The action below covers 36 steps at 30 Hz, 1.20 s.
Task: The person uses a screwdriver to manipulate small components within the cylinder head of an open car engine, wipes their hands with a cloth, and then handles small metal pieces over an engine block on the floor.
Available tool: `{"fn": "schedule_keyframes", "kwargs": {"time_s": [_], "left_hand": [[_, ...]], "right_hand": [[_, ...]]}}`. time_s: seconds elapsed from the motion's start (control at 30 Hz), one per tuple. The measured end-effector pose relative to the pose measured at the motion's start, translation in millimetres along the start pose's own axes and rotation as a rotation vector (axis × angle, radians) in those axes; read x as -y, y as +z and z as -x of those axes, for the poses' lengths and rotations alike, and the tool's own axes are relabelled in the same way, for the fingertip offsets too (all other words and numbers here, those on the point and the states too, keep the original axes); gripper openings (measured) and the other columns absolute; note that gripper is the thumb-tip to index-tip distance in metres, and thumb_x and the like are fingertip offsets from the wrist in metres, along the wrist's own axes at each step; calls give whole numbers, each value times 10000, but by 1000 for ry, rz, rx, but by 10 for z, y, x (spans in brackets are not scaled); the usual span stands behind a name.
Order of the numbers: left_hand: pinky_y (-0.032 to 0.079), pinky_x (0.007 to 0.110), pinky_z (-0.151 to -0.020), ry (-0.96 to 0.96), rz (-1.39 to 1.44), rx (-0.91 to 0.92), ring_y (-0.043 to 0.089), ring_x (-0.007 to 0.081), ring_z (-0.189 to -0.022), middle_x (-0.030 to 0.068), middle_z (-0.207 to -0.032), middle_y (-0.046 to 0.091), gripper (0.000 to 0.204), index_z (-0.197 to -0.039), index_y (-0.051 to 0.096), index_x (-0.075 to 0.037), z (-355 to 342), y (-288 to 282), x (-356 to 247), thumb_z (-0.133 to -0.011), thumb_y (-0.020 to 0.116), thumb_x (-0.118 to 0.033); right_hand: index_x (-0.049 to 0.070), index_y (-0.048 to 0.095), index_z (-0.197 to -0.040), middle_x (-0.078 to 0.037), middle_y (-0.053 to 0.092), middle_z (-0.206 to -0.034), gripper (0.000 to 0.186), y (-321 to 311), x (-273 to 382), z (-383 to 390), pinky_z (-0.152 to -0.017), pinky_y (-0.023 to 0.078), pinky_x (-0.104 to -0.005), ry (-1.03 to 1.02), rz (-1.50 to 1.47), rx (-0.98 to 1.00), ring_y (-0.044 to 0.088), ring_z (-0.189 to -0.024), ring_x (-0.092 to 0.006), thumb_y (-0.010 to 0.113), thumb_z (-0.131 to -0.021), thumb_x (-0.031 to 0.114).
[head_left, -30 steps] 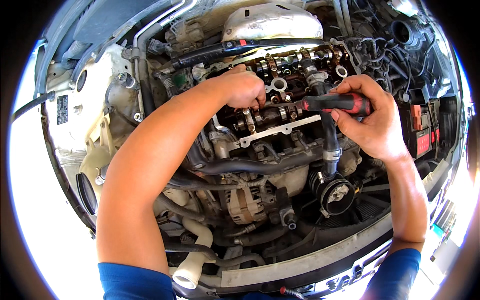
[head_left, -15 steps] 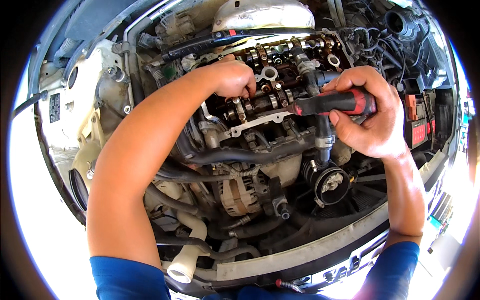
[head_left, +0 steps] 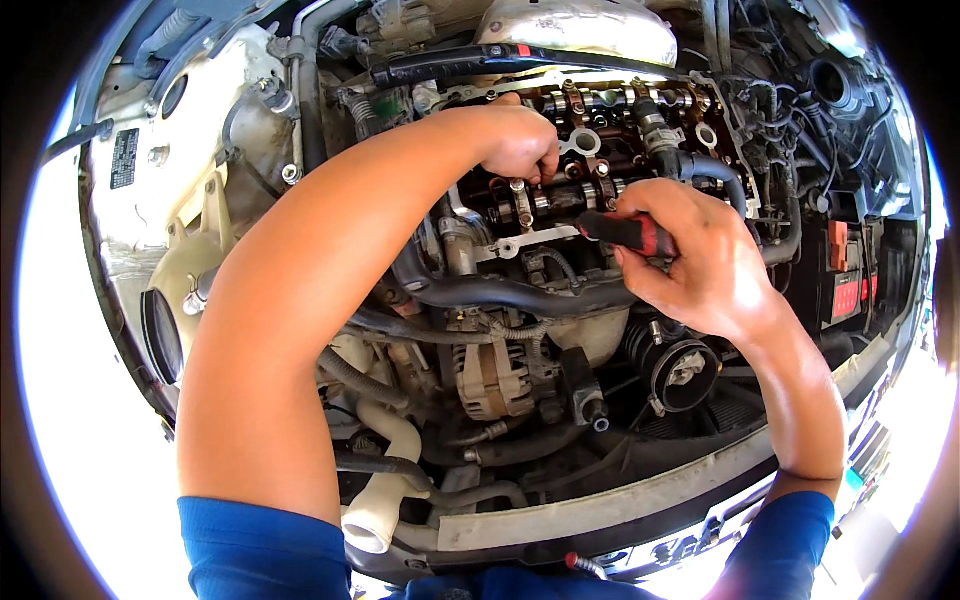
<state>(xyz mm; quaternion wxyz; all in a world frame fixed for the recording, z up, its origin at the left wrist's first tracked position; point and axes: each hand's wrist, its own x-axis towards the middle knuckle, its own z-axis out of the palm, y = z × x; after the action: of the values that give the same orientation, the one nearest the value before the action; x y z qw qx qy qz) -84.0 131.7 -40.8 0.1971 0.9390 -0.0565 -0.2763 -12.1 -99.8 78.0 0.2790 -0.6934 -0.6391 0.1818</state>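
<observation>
— Why clasp the rounded red-and-black tool handle (head_left: 632,234) in the right hand (head_left: 697,245)?
— Likely for control, near the pale metal engine rim (head_left: 530,241).
— In the left hand (head_left: 522,142)?
— Cannot tell; curled by the shiny metal camshaft (head_left: 566,196).

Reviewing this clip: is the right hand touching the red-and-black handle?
Touching. The head view shows it plainly: the right hand has its thumb and curled fingers against the handle.

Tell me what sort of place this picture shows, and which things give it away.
A car's engine bay, perhaps in a workshop: the bared camshafts, alternator and battery show it.
</observation>
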Motion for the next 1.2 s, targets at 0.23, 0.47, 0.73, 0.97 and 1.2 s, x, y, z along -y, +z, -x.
{"fn": "schedule_keyframes", "kwargs": {"time_s": [0.23,0.47,0.73,0.97,1.2], "left_hand": [[342,392,-922,-37,10,32,615,212,-979,20,-912,710,178,-978,738,-212,3,-1,7,-811,678,-209],[323,389,-941,-23,14,15,617,208,-966,-15,-911,717,171,-962,739,-193,-5,-4,7,-799,694,-170],[337,377,-934,-8,-43,13,646,153,-918,-45,-909,718,191,-1000,743,-250,7,-9,-4,-841,658,-189],[339,389,-937,-5,22,8,592,221,-989,31,-912,702,171,-989,736,-191,20,-2,-5,-826,684,-199],[448,346,-868,20,-34,-29,667,181,-908,0,-900,724,205,-1018,735,-214,8,10,50,-827,665,-189]], "right_hand": [[57,578,-1000,-117,610,-832,260,2,12,-131,-666,498,-425,-51,66,203,621,-768,-327,643,-749,75],[16,560,-868,-139,618,-794,161,79,158,-93,-690,532,-406,-45,305,328,642,-793,-308,619,-796,147],[38,543,-839,-106,562,-769,120,202,175,88,-582,522,-365,-153,273,174,623,-669,-267,611,-770,108],[3,605,-1037,-161,635,-992,283,232,232,182,-680,548,-379,-41,241,196,652,-802,-331,680,-770,57],[44,570,-896,-121,599,-788,134,104,63,-38,-590,521,-406,-22,118,137,626,-682,-315,630,-798,113]]}}
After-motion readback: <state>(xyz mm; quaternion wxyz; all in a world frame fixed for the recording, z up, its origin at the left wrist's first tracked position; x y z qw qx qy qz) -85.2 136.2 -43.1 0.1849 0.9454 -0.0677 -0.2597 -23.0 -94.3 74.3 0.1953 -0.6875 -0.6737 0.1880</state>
